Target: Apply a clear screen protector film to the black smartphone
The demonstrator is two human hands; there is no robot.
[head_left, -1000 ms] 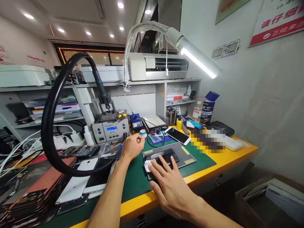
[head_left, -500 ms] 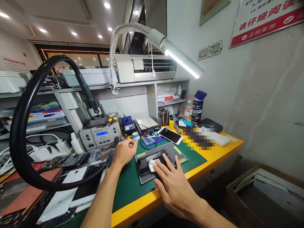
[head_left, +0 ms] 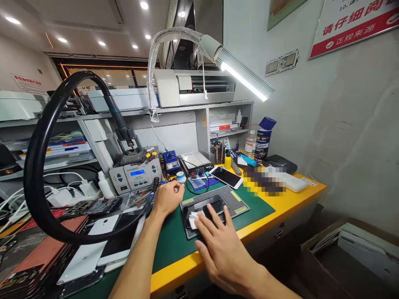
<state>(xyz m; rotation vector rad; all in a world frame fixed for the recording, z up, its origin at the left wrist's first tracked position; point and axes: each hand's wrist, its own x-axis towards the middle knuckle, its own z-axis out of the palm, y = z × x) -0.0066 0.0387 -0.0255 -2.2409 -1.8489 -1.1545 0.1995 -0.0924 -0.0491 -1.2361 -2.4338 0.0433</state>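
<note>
On a grey perforated pad (head_left: 238, 203) lies a black phone (head_left: 202, 204), its glossy surface facing up. My right hand (head_left: 222, 245) reaches over it with fingers stretched out, and the fingertips press a crumpled white tissue (head_left: 193, 219) onto the phone's left part. My left hand (head_left: 168, 197) rests on the green mat (head_left: 174, 249) left of the pad, its fingers curled in toward the thumb; I see nothing between them. Just beyond it stands a small round jar with a blue and white lid (head_left: 181, 177). The hand and tissue hide part of the phone.
A white phone (head_left: 226, 177) lies behind the pad. Left of my hands are a hot-air station (head_left: 136, 174), its thick black hose (head_left: 31, 166) arching in front, and several phones (head_left: 87, 251). A lamp (head_left: 245, 74) hangs above. Right stand a spray can (head_left: 262, 143) and yellow bottle (head_left: 227, 160).
My right hand has slid the tissue left along the phone toward its left end. My left hand stays curled in about the same place. The whole view has shifted slightly.
</note>
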